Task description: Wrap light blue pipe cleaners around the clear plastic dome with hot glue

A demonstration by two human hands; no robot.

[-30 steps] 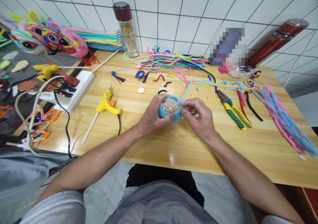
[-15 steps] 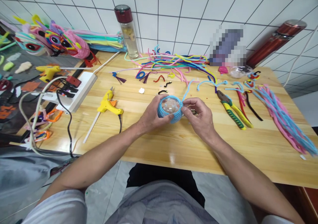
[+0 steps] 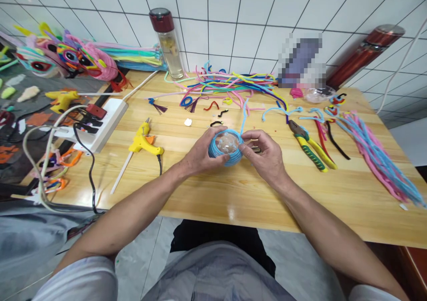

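Both hands busy: my left hand (image 3: 206, 152) clamps the clear ball (image 3: 227, 143), ringed in blue cord (image 3: 243, 118), over the middle of the table (image 3: 213, 198); my right hand (image 3: 266, 156), thumb and forefinger together, pinches that cord. Beyond, a glass bottle (image 3: 171, 47) holds pale liquid (image 3: 176, 71) and something yellowish; what's inside the red flask (image 3: 365, 56), I can't tell.

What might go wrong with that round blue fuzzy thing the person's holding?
The light-blue fuzzy cord might spring loose if the right hand lets go, since its free end sticks up.

The clear, shiny, rounded shell inside the blue coils looks smooth, so they might slide off it.

The nearer yellow plastic glue gun lies near the left arm; a bump could burn, if it's hot. I can't tell.
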